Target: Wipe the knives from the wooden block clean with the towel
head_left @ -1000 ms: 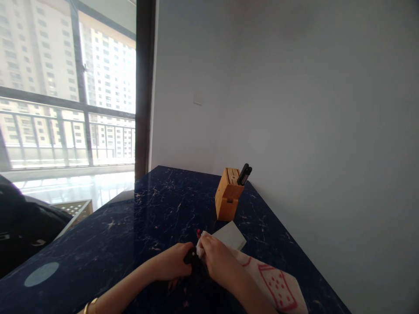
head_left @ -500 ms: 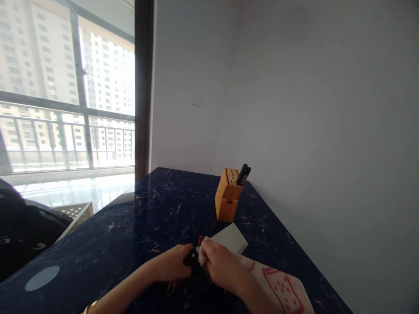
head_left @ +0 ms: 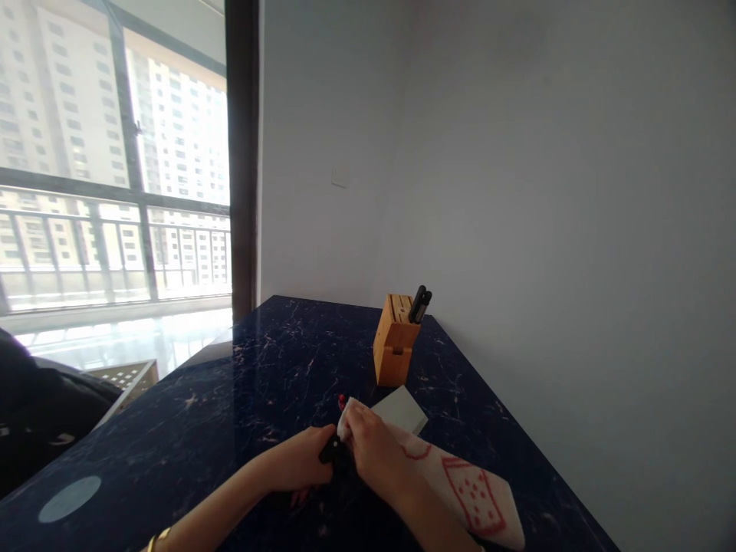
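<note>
My left hand (head_left: 302, 458) is closed around the black riveted handle of a knife (head_left: 332, 448). The blade is largely hidden behind my right hand and the cloth. Pinched in my right hand (head_left: 376, 452) is a white cloth with red print (head_left: 474, 494). One end of it is bunched at the knife, close to the handle, with a bit of red at its tip. The rest trails to the right under my forearm. Just beyond my right hand, a pale grey flat slab (head_left: 401, 410) lies on the table, partly covered by hand and cloth.
A wooden knife block (head_left: 392, 353) with black handles in it stands behind the slab on the dark blue marbled table (head_left: 287, 360). A pale round patch (head_left: 70, 498) is at the table's left. A wall runs along the right side; dark fabric (head_left: 40, 414) lies far left.
My right hand and the cloth have shifted slightly up and left along the knife. The left hand keeps its grip. The whole view has shifted a little.
</note>
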The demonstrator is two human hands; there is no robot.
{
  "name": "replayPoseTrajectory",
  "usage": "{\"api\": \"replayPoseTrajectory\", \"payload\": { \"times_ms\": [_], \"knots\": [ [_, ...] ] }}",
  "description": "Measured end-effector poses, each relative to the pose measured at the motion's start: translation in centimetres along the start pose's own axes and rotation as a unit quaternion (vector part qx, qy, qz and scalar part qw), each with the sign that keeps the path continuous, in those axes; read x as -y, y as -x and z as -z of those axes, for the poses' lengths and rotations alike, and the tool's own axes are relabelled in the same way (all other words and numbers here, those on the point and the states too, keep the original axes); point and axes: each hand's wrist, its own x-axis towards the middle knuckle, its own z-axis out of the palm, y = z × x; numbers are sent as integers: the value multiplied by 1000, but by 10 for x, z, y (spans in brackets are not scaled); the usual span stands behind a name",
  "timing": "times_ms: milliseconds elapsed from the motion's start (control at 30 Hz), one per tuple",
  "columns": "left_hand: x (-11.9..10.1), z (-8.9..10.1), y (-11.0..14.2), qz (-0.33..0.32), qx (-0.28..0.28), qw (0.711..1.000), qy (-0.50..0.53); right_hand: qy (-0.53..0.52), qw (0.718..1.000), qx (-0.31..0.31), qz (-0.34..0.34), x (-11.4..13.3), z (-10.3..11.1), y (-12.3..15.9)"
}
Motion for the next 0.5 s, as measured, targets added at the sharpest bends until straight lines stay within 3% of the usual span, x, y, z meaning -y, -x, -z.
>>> {"api": "replayPoseTrajectory", "payload": {
  "times_ms": [133, 333, 500],
  "knots": [
    [-2, 0, 1, -4, 11, 1000, 1, 30, 999, 6, 8, -2, -2, -4],
    [6, -2, 0, 10, -7, 1000, -3, 54, 995, 86, 13, -2, 6, 8],
    [5, 1, -1, -5, 16, 1000, 17, 86, 994, 63, 7, 0, 3, 1]
  ]
}}
